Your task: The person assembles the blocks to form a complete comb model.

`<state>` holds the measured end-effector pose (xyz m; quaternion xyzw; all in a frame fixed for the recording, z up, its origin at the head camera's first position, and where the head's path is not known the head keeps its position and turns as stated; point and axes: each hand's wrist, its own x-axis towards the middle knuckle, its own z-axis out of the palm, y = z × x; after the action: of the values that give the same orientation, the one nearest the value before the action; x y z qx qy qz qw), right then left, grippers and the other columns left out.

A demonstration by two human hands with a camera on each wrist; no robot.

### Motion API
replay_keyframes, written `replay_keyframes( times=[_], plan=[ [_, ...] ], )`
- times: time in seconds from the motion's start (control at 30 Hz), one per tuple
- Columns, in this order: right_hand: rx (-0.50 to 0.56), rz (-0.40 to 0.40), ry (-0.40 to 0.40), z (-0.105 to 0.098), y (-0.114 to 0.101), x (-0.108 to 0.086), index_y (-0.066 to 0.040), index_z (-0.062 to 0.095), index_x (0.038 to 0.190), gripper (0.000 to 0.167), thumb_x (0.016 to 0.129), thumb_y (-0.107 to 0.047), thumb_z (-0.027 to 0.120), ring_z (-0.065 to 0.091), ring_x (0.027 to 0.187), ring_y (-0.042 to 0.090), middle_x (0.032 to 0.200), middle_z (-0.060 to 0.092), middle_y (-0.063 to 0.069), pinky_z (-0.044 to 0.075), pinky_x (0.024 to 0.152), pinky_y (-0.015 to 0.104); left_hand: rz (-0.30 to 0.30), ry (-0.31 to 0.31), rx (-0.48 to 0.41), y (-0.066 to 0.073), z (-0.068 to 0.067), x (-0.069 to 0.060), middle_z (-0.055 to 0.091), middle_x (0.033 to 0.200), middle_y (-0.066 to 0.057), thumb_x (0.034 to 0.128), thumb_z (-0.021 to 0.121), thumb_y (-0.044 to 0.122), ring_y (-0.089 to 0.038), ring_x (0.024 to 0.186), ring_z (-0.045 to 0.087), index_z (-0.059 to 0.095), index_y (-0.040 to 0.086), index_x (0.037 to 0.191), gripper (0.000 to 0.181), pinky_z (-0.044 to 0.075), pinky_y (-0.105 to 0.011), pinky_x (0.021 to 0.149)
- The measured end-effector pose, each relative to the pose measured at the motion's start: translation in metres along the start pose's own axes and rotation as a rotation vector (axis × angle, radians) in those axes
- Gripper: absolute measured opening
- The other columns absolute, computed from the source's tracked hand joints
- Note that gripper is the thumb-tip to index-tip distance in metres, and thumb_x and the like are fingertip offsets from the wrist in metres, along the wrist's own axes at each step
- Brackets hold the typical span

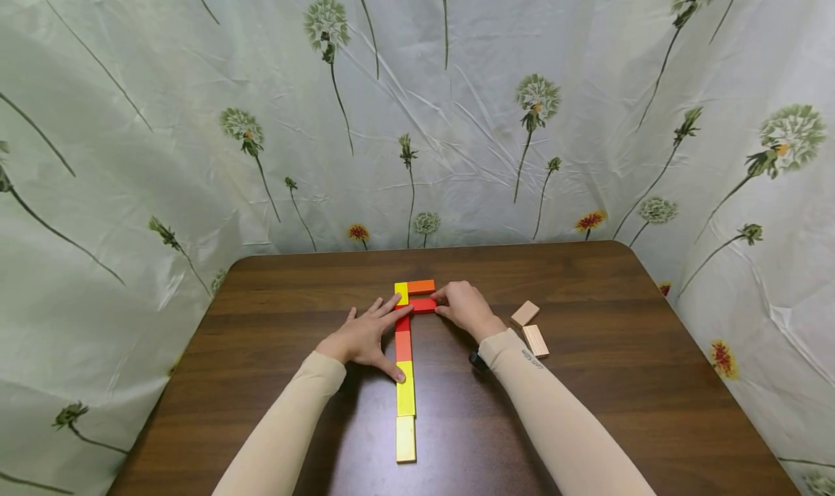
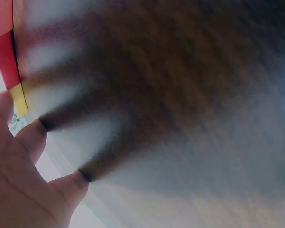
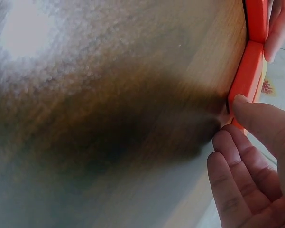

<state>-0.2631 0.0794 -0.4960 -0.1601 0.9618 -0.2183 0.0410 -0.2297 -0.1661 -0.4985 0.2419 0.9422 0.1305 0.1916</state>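
Note:
In the head view, a column of flat rectangular blocks runs down the table: yellow [image 1: 401, 290], red [image 1: 402, 324], coral [image 1: 404, 346], longer yellow [image 1: 406, 398], pale wood [image 1: 406, 441]. An orange block [image 1: 420, 286] and a second red block [image 1: 422, 305] branch rightward near the top. My left hand [image 1: 365, 336] is spread with straight fingers, its index finger and thumb touching the column. At the second red block's right end, my right hand [image 1: 464, 309] pinches it. The right wrist view shows that thumb against the red block [image 3: 245, 78], the other fingers curled beside it.
Two plain wooden blocks, one angled [image 1: 525, 313] and one below it [image 1: 536, 341], lie right of my right forearm. The dark wooden table [image 1: 274, 315] has rounded far corners. A pale curtain [image 1: 457, 119] with dandelion prints hangs behind it.

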Motion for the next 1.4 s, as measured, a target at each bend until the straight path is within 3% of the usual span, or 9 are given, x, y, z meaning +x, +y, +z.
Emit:
replay_keyframes(
  times=[0.33, 0.67, 0.83, 1.4],
  plan=[
    [0.003, -0.006, 0.005, 0.0, 0.0, -0.001, -0.012, 0.081, 0.127, 0.03, 0.098, -0.016, 0.081, 0.077, 0.1, 0.021, 0.113, 0.082, 0.007, 0.063, 0.093, 0.04, -0.006, 0.0, 0.001, 0.0, 0.0, 0.0, 0.006, 0.184, 0.003, 0.0656, 0.093, 0.072, -0.042, 0.169, 0.011, 0.025, 0.036, 0.172, 0.131, 0.01, -0.084, 0.124],
    [0.088, -0.01, -0.06, -0.011, 0.008, -0.008, -0.009, 0.077, 0.133, 0.035, 0.098, -0.015, 0.08, 0.076, 0.107, 0.024, 0.117, 0.081, 0.01, 0.062, 0.097, 0.042, -0.003, 0.006, -0.001, -0.001, 0.002, 0.001, 0.007, 0.184, 0.004, 0.0646, 0.093, 0.074, -0.041, 0.169, 0.012, 0.026, 0.038, 0.171, 0.131, 0.01, -0.084, 0.124],
    [0.106, -0.027, -0.074, -0.023, 0.02, -0.014, -0.006, 0.077, 0.13, 0.032, 0.1, -0.014, 0.078, 0.075, 0.108, 0.025, 0.117, 0.08, 0.011, 0.061, 0.098, 0.044, -0.002, 0.011, -0.006, -0.002, 0.002, 0.001, 0.006, 0.184, 0.004, 0.0641, 0.093, 0.074, -0.04, 0.169, 0.011, 0.026, 0.038, 0.171, 0.132, 0.009, -0.084, 0.124],
    [0.178, -0.023, 0.002, -0.065, 0.082, -0.033, 0.003, 0.074, 0.131, 0.032, 0.1, -0.007, 0.074, 0.074, 0.109, 0.034, 0.119, 0.078, 0.02, 0.061, 0.096, 0.049, 0.001, 0.008, -0.023, 0.0, 0.002, 0.0, 0.006, 0.184, 0.003, 0.0651, 0.094, 0.071, -0.041, 0.169, 0.009, 0.026, 0.037, 0.172, 0.131, 0.007, -0.083, 0.125]
  ],
)
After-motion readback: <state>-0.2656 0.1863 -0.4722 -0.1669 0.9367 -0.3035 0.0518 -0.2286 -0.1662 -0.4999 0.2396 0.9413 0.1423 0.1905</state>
